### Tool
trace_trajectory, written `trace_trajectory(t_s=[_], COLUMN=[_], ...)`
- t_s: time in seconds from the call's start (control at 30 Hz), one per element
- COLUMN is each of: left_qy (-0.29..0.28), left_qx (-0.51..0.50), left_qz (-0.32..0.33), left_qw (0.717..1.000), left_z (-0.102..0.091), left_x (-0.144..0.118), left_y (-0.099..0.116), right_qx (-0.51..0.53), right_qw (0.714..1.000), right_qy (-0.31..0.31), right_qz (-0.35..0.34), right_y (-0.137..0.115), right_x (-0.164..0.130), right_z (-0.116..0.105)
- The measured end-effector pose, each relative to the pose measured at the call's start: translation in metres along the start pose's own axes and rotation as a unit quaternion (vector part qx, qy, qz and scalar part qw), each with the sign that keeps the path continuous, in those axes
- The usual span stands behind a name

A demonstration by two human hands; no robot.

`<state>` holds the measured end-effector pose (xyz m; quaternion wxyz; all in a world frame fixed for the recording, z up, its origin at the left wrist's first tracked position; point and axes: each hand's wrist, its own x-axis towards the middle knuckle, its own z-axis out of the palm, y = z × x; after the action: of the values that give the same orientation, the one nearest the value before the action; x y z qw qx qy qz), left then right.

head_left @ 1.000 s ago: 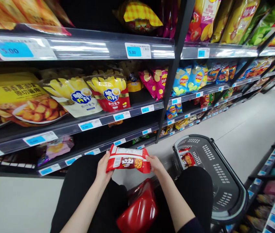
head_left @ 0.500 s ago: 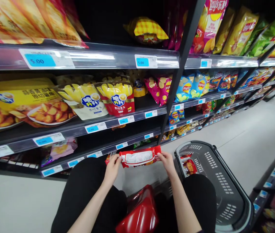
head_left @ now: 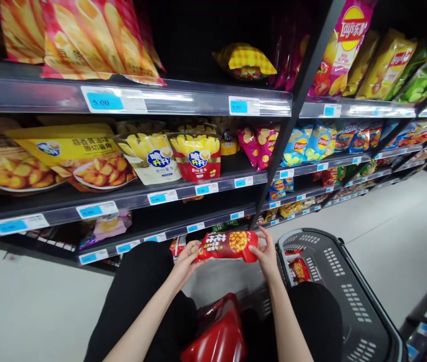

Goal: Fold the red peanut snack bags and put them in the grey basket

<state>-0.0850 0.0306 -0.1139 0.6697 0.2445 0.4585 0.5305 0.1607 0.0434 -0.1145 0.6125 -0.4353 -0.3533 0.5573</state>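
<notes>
A red snack bag (head_left: pixel 228 246) with white lettering and a picture of round golden nuts is stretched sideways between my two hands. My left hand (head_left: pixel 186 261) pinches its left end, the fingers closed on the wrapper. On the other end, my right hand (head_left: pixel 266 251) grips the corner between thumb and fingers. The printed front faces up toward me. Just below, between my knees, sits a glossy red object (head_left: pixel 219 332), its kind unclear. To the right a dark grey shopping basket (head_left: pixel 349 291) holds a similar red snack bag (head_left: pixel 299 269).
Shelves of snacks rise in front, with a lower price rail (head_left: pixel 168 239) close beyond my hands. White and red fries pouches (head_left: pixel 196 158) stand on a middle shelf. Blue chip bags (head_left: pixel 296 146) are farther right. The pale floor (head_left: pixel 387 216) runs along the aisle.
The snack bag has been turned over: its white label panel faced me before, now its picture side does. Both hands still hold its ends. The view has shifted slightly left.
</notes>
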Motion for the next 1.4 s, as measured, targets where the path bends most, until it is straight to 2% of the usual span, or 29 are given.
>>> trace_trajectory(t_s=[0.1, 0.17, 0.33, 0.43, 0.57, 0.73, 0.87, 0.93, 1.1, 1.3, 1.4], left_qy=[-0.006, -0.035, -0.131, -0.137, -0.087, -0.058, -0.053, -0.031, 0.028, 0.116, 0.134], left_qx=[-0.007, -0.013, -0.039, -0.051, -0.062, -0.051, 0.031, 0.093, 0.248, 0.432, 0.488], left_qz=[-0.011, -0.032, -0.118, -0.142, -0.073, -0.022, 0.014, 0.049, 0.125, 0.179, 0.203], left_qw=[1.0, 0.999, 0.984, 0.979, 0.992, 0.997, 0.998, 0.994, 0.96, 0.876, 0.838], left_z=[0.0, 0.001, 0.002, 0.004, 0.006, 0.003, -0.002, -0.002, 0.004, 0.001, -0.004], left_x=[0.0, -0.001, -0.008, -0.011, -0.009, -0.006, -0.005, -0.005, -0.006, -0.009, -0.008], left_y=[0.0, 0.0, 0.0, -0.001, -0.003, -0.001, 0.0, 0.0, -0.005, -0.01, -0.011], right_qx=[0.063, 0.073, 0.066, 0.078, 0.063, -0.046, -0.127, -0.14, -0.151, -0.177, -0.284], right_qw=[0.995, 0.992, 0.988, 0.984, 0.982, 0.969, 0.973, 0.976, 0.98, 0.983, 0.959], right_qy=[0.039, 0.04, -0.081, -0.102, -0.111, -0.178, -0.148, -0.128, -0.097, -0.039, 0.011], right_qz=[0.062, 0.092, 0.118, 0.121, 0.139, 0.164, 0.124, 0.11, 0.084, 0.013, -0.015], right_y=[0.004, 0.005, -0.008, -0.014, -0.011, -0.001, 0.002, 0.002, 0.002, 0.022, 0.035], right_x=[0.002, 0.003, -0.001, -0.004, -0.008, -0.008, -0.002, 0.002, 0.007, -0.002, -0.01], right_z=[-0.003, -0.008, -0.014, -0.014, -0.014, -0.018, -0.025, -0.029, -0.031, -0.005, 0.01])
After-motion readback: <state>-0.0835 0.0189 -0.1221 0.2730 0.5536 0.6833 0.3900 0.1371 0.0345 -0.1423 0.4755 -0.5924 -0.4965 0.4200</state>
